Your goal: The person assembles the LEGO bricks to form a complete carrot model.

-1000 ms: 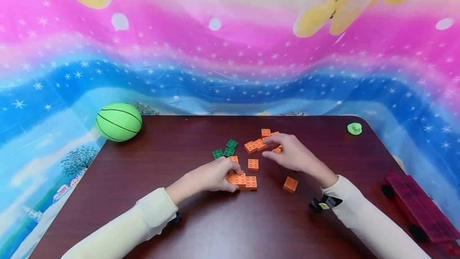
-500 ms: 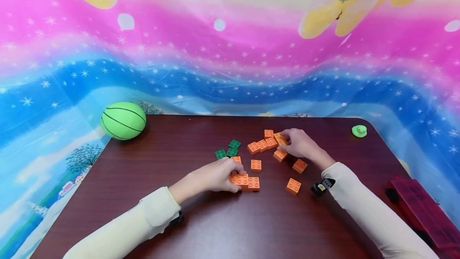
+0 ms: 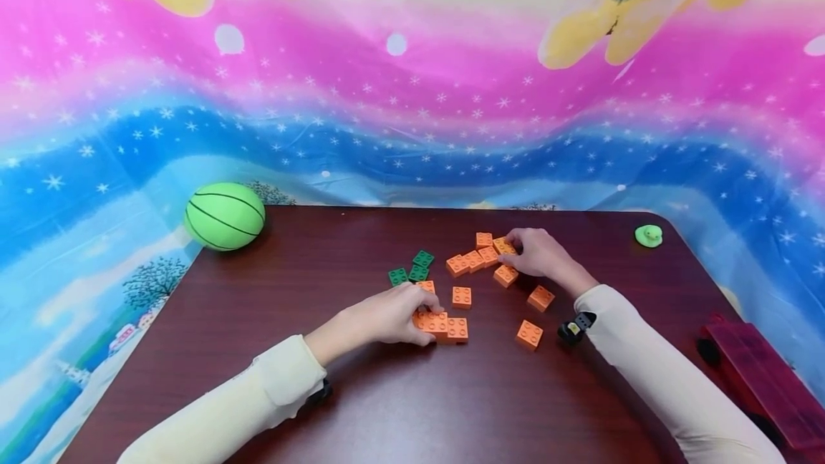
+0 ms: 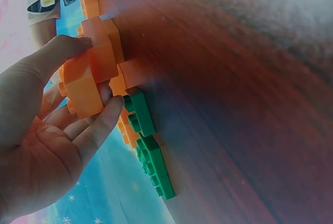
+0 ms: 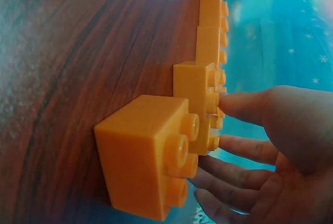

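Note:
Several joined orange toy building bricks (image 3: 433, 326) sit at the table's middle, gripped at their left end by my left hand (image 3: 387, 315). In the left wrist view the thumb lies on top of these bricks (image 4: 86, 91), with fingers on the far side. Farther back and right, my right hand (image 3: 543, 256) pinches an orange brick (image 3: 502, 245) at the end of a row of orange bricks (image 3: 473, 261). The right wrist view has the thumb by the studs of that brick (image 5: 190, 91); a nearer loose brick (image 5: 140, 151) partly covers it.
Green bricks (image 3: 419, 273) lie beyond my left hand. Loose orange bricks (image 3: 529, 334) are scattered at the centre right. A green ball (image 3: 224, 216) is at the table's back left, a green toy duck (image 3: 648, 236) at the back right, a red wheeled toy (image 3: 767, 378) on the right.
My right hand has moved right and back from above the orange row to its end brick, uncovering loose bricks. My left hand keeps its grip; the head view has shifted slightly.

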Tool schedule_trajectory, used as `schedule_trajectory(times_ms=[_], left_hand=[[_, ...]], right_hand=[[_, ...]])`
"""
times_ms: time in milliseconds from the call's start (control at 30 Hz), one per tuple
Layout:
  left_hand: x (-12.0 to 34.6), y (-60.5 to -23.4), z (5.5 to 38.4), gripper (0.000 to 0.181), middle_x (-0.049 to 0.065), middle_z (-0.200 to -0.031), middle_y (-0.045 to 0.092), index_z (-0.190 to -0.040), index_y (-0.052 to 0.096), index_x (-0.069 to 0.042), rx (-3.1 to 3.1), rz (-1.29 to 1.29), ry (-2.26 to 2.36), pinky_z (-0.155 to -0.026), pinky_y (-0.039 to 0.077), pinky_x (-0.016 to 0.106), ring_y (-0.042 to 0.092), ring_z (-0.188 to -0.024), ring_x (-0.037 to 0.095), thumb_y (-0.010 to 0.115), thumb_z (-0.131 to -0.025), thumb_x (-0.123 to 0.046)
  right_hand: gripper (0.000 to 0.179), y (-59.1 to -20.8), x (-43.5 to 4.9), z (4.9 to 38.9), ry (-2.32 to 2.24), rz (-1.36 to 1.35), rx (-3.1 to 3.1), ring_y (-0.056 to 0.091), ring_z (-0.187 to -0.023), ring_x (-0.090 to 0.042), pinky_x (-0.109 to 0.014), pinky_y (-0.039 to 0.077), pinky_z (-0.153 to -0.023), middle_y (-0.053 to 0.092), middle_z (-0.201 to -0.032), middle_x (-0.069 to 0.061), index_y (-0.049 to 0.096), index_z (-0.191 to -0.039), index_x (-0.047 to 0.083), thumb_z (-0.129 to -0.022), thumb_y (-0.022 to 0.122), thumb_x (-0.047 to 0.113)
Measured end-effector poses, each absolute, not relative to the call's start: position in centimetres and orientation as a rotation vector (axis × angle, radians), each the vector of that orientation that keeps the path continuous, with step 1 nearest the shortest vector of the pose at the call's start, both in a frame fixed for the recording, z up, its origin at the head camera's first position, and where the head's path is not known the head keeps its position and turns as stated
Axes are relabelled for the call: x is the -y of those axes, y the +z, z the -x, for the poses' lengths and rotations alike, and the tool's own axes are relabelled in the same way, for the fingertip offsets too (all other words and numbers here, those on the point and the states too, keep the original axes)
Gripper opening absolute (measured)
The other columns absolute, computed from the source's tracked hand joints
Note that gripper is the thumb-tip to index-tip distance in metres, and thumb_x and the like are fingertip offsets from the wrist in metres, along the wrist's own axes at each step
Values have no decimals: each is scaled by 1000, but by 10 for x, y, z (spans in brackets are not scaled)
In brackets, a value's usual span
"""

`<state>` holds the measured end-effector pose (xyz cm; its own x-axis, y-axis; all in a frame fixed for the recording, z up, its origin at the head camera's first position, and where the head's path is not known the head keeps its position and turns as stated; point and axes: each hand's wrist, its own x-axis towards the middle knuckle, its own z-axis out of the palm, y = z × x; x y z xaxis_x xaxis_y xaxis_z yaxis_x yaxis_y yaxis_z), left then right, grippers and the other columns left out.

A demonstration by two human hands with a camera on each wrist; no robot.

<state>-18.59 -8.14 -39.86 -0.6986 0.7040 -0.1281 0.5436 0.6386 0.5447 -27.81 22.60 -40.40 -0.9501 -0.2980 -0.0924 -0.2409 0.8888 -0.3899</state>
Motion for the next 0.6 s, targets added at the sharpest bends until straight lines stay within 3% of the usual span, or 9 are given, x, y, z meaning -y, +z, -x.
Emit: schedule_trajectory(times_ms=[233,467,600], left_hand=[[75,-397,187,35,-4,-107,72,-119,74,-13,-2533,-1012,664,-70,47,22,55,-81,8,82,-87,-26],[78,-398,187,36,-4,-108,72,-119,74,-13,-2545,-994,647,-71,47,22,55,-81,8,82,-87,-26],[81,-400,186,36,-4,-109,73,-119,74,-13,-2548,-989,648,-72,47,22,56,-82,8,83,-86,-26]], right_hand=[[42,-404,-243,281,-527,361,-2922,65,-113,-38,-55,54,-95,67,-127,-25,63,-129,1,-95,71,25],[50,-403,-248,284,-511,324,-2874,65,-111,-38,-52,54,-93,64,-130,-28,55,-136,-2,-94,70,19],[53,-406,-247,287,-506,369,-2877,65,-110,-37,-53,54,-94,64,-128,-28,56,-137,-4,-94,72,23]])
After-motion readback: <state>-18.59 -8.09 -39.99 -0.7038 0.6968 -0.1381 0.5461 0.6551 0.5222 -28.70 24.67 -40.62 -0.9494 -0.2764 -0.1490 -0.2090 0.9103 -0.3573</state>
